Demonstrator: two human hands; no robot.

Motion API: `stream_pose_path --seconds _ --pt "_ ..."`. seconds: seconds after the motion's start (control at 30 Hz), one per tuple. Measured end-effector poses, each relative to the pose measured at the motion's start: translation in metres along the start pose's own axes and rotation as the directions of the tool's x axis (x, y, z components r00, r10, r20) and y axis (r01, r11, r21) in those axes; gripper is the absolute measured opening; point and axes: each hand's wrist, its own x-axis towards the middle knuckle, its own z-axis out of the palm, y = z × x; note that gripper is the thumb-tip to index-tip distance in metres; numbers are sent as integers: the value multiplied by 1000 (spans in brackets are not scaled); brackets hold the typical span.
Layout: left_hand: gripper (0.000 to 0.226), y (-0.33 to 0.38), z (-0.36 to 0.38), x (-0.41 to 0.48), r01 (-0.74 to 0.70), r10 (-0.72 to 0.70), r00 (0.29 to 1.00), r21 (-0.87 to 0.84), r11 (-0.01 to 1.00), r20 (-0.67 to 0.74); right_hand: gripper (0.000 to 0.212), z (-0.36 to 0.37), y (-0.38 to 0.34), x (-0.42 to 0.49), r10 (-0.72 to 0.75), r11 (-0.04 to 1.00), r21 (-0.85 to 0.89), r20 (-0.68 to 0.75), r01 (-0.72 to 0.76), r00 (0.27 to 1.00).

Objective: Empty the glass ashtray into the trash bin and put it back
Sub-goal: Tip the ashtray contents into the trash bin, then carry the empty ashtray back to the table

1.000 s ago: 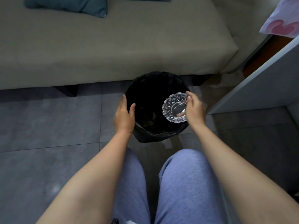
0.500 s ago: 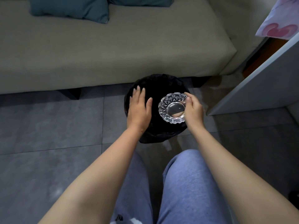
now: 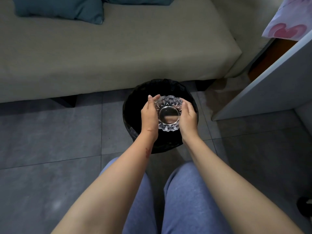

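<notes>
A round cut-glass ashtray (image 3: pixel 168 114) with a scalloped rim is held over the mouth of the black-lined trash bin (image 3: pixel 133 100). My left hand (image 3: pixel 149 114) cups its left side and my right hand (image 3: pixel 188 116) grips its right side. The ashtray's bowl looks clear, with nothing in it. The bin stands on the grey tiled floor just in front of the sofa, and its inside is too dark to read.
A beige sofa (image 3: pixel 118 48) with teal cushions (image 3: pixel 59 9) runs across the back. A grey cabinet or table edge (image 3: pixel 270 85) slants in at the right, with a floral cloth (image 3: pixel 290 22) above it. My knees in blue trousers (image 3: pixel 177 200) are below the bin.
My left hand left the bin's rim, crossed to the right and took hold of the ashtray's left side. The ashtray shifted slightly towards the bin's middle, held by both hands.
</notes>
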Motion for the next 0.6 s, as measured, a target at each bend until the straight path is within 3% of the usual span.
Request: stream_pose_path --seconds 0.1,0.23,0.6 --pt "49 14 3 -4 41 -41 997 -10 999 -59 36 1 -16 -4 76 986 144 50 -83 996" --pt "49 63 8 -31 94 -93 992 1 996 -89 36 -7 -65 -25 54 992 114 -9 -53 998" --pt "47 279 42 -148 196 -199 979 -74 978 -33 36 -73 -289 -119 96 975 208 -53 -83 994"
